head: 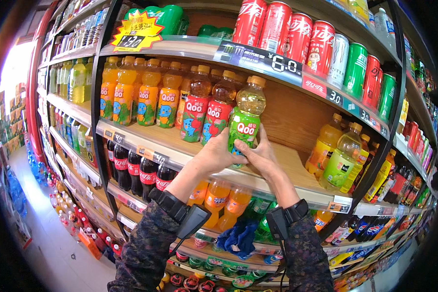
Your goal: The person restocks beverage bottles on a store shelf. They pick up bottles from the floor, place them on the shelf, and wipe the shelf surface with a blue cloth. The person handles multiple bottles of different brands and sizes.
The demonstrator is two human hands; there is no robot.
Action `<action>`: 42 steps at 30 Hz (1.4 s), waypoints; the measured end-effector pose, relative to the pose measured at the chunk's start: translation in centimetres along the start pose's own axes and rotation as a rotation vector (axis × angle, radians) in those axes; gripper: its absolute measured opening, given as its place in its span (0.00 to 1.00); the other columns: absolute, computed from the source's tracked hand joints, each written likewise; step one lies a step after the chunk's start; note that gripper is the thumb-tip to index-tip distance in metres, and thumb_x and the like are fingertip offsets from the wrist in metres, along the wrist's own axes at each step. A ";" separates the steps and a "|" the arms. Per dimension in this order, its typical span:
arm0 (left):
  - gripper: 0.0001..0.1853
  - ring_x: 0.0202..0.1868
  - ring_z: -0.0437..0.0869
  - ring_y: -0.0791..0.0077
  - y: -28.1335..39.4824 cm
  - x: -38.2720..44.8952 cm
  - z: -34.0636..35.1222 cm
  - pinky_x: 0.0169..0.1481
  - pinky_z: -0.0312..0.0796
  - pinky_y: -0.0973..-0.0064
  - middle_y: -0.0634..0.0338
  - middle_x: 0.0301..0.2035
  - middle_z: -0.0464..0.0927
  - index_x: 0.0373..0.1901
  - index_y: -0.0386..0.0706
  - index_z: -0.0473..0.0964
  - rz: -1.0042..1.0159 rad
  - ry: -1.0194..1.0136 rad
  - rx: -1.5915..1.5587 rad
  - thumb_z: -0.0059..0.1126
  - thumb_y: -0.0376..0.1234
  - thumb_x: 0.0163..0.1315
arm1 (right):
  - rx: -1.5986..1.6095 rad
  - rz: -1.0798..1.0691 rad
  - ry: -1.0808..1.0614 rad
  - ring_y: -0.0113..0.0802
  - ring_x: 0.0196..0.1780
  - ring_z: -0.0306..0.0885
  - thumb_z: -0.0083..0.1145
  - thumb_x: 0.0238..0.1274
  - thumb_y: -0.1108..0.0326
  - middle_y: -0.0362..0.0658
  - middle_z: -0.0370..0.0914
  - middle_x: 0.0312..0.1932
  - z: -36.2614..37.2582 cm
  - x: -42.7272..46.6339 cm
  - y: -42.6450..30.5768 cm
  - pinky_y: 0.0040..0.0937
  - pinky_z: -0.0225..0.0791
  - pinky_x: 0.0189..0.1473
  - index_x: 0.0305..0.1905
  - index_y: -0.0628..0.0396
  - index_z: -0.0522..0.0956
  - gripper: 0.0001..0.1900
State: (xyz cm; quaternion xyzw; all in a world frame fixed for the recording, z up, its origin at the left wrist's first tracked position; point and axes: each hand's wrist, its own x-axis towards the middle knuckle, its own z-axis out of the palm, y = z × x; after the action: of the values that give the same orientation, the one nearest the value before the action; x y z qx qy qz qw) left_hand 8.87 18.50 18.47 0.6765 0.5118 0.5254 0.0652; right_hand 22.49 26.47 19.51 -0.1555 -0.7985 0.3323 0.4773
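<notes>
Both my hands are around the lower part of a Qoo juice bottle with a green label (244, 126), upright at the front of a wooden shelf (292, 164). My left hand (217, 151) grips it from the left and my right hand (262, 153) from the right, thumbs in front. Whether its base rests on the board is hidden. Just left of it stand Qoo bottles with red labels (216, 113), and beyond them several with orange labels (146, 98).
Bare board lies right of my hands, up to large juice bottles (341, 157). Tall red cans (273, 27) line the shelf above. Cola bottles (148, 175) and orange soda bottles (216, 199) stand below. A blue cloth (239, 237) hangs at a lower shelf edge.
</notes>
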 end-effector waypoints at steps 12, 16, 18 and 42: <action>0.35 0.42 0.77 0.70 0.5 0.2 -1.4 0.46 0.70 0.74 0.52 0.40 0.77 0.53 0.31 0.62 -0.044 -0.121 -0.212 0.69 0.33 0.42 | 0.027 -0.005 -0.116 0.40 0.59 0.65 0.66 0.43 0.48 0.56 0.63 0.58 0.9 1.2 0.3 0.32 0.60 0.59 0.66 0.70 0.40 0.56; 0.33 0.40 0.77 0.71 1.0 0.3 -1.5 0.43 0.71 0.74 0.52 0.38 0.76 0.50 0.30 0.62 -0.056 -0.091 -0.186 0.67 0.33 0.42 | -0.152 0.004 -0.082 0.48 0.66 0.55 0.60 0.45 0.40 0.66 0.51 0.63 1.7 1.4 1.3 0.33 0.54 0.64 0.64 0.76 0.31 0.61; 0.33 0.40 0.77 0.71 0.2 0.7 -1.2 0.44 0.71 0.74 0.52 0.38 0.76 0.50 0.32 0.62 -0.081 -0.056 -0.027 0.66 0.32 0.41 | -0.144 0.030 -0.096 0.49 0.67 0.52 0.59 0.45 0.39 0.66 0.48 0.64 1.8 1.5 1.9 0.33 0.52 0.65 0.63 0.77 0.31 0.62; 0.50 0.49 0.75 0.65 -1.6 0.5 -0.6 0.54 0.67 0.72 0.48 0.47 0.72 0.61 0.31 0.46 -0.082 0.015 -0.025 0.72 0.32 0.40 | 0.101 0.626 0.272 0.53 0.52 0.65 0.32 0.65 0.43 0.55 0.67 0.54 -3.6 10.0 4.3 0.61 0.61 0.44 0.55 0.62 0.66 0.32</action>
State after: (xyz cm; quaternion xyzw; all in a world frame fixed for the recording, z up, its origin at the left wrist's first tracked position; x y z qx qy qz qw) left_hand 7.38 19.30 18.06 0.6500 0.5332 0.5337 0.0912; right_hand 20.38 36.66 24.29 -0.4121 -0.6234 0.4781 0.4615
